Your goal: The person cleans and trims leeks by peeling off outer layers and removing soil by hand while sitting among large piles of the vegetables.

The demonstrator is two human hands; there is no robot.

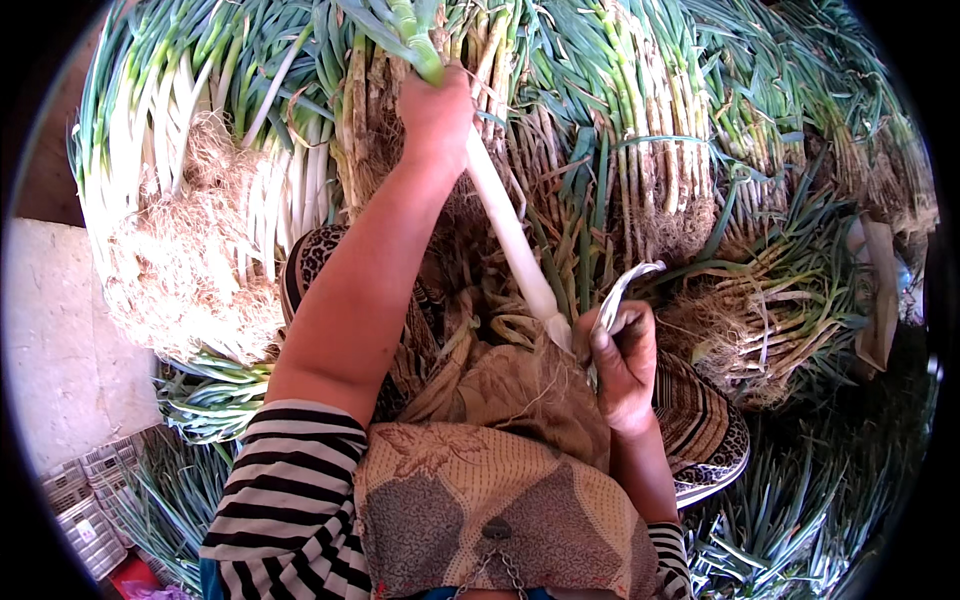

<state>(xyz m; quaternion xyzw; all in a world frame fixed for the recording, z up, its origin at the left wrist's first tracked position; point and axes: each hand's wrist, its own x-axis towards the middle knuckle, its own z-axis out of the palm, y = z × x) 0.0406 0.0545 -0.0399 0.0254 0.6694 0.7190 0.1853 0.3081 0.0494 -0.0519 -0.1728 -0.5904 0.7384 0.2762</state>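
A large green onion [514, 236] slants across the middle, its white shaft running down to stringy roots above my lap. My left hand [439, 112] is wrapped around it where white turns green, and the leaves stick out past the fist at the top. Close beside the root end, my right hand [622, 356] pinches a thin, pale strip of peeled skin [624, 289] between thumb and fingers. The strip curls up above the fingertips. Below the roots, a brown cloth [517, 382] and a patterned apron [495, 517] cover my lap.
White-shafted onions [202, 210] with tangled roots are piled at left. Unpeeled, soil-stained onion bundles [664, 157] line the far side, and another tied bundle [765, 322] lies at right. A pale board [75, 337] and plastic crates [90, 517] stand at the left edge.
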